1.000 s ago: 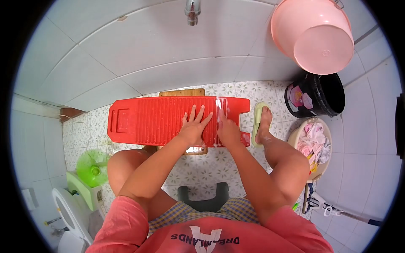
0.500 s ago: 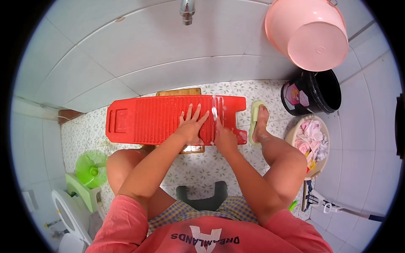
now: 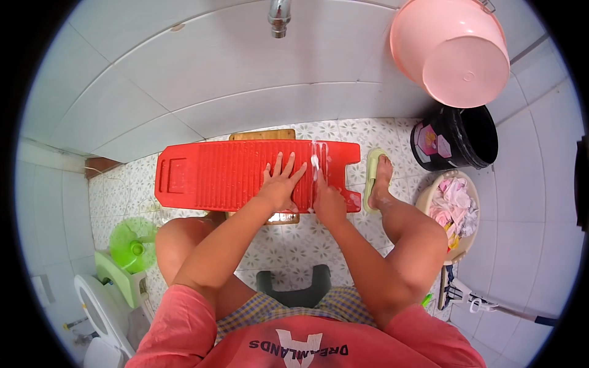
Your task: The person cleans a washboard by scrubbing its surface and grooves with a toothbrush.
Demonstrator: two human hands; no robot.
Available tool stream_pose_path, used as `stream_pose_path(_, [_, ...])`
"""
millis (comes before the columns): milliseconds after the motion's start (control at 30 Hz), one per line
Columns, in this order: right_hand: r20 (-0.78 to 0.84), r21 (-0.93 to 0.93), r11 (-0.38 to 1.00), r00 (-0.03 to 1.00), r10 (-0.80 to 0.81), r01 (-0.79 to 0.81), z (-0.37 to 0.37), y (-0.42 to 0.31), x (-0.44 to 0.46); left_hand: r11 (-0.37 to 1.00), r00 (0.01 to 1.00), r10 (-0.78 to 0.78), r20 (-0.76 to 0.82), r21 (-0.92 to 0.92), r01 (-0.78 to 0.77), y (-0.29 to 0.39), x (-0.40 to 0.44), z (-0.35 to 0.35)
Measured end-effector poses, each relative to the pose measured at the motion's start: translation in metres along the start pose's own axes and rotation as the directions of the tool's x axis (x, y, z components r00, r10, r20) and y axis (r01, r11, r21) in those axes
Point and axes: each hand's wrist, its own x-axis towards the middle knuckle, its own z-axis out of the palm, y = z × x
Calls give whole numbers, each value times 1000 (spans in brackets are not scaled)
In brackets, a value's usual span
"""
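A red plastic washboard (image 3: 245, 175) with ridges lies across a wooden stool (image 3: 264, 135), just beyond my knees. My left hand (image 3: 279, 189) rests flat on its ridges, fingers spread. At the board's right part, my right hand (image 3: 331, 203) is closed with its index finger stretched forward along a groove. Beyond that fingertip is a white foamy streak (image 3: 315, 161); whether it is suds or the tip of a slim tool is hard to see. Whatever my curled fingers hold is hidden under the hand.
A pink bucket (image 3: 466, 72) hangs upper right, above a black bucket (image 3: 454, 138). Below them stands a beige basin (image 3: 423, 196) of wet clothes (image 3: 453, 205). A tap (image 3: 280, 18) juts from the tiled wall. At left are a green plastic item (image 3: 132, 245) and a toilet (image 3: 101, 310).
The whole view has shifted slightly, with the scene a little lower and to the right. My left hand stays flat on the washboard; my right hand stays near the same groove.
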Motion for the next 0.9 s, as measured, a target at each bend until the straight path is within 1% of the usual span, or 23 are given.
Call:
stream_pose_path(33, [2,3,1000,1000,-3,3,-2,-2,10,1000,1000,-4,-4,3,4,-1,1,1])
stream_pose_path(100, [-64,-6,1000,998,-23,23,-4,-2,25,1000,1000,-6,-8,5,6,0,2,2])
stream_pose_path(133, [-62,-5,1000,998,-23,22,-5,-3,31,1000,1000,-8,-7,9,8,0,2,2])
stream_pose_path(200, [-125,-4,999,991,-43,43,-5,-3,39,1000,1000,-11,-4,14,11,0,2,3])
stream_pose_path(233, [-125,-4,999,991,-43,42,-4,-3,39,1000,1000,-9,-10,12,9,-1,2,3])
stream_pose_path(333, [-107,-15,999,994,-30,28,-10,-6,35,1000,1000,-4,-24,5,4,-1,1,3])
stream_pose_path(400, [93,17,998,994,65,-67,-20,-11,22,1000,999,1,-32,0,-1,-1,1,4])
stream_pose_path(533, [81,-32,999,996,30,-28,-3,1,-12,1000,1000,-3,-29,-3,3,-1,1,3])
stream_pose_path(600, [-64,-4,998,996,-55,55,6,5,-27,1000,1000,-7,-20,-1,7,0,0,1])
stream_pose_path(633, [-65,-5,999,996,-54,54,8,8,-28,1000,1000,-10,-15,-1,10,0,0,0])
stream_pose_path(700, [120,65,995,991,61,-69,-3,1,-34,1000,1000,-11,-10,-1,11,1,0,0])
stream_pose_path(733, [120,65,996,991,61,-69,4,5,-31,1000,1000,-10,-12,-3,10,1,0,0])
stream_pose_path(800, [-127,-1,998,990,-55,55,15,8,-24,1000,1000,-13,-15,-4,13,1,0,0])
stream_pose_path(833, [-125,1,998,990,-58,58,18,12,-19,1000,1000,-7,-14,-7,7,2,0,1])
stream_pose_path(900, [9,17,1000,1000,-10,10,-1,2,-3,1000,1000,-5,-11,-9,5,2,1,2])
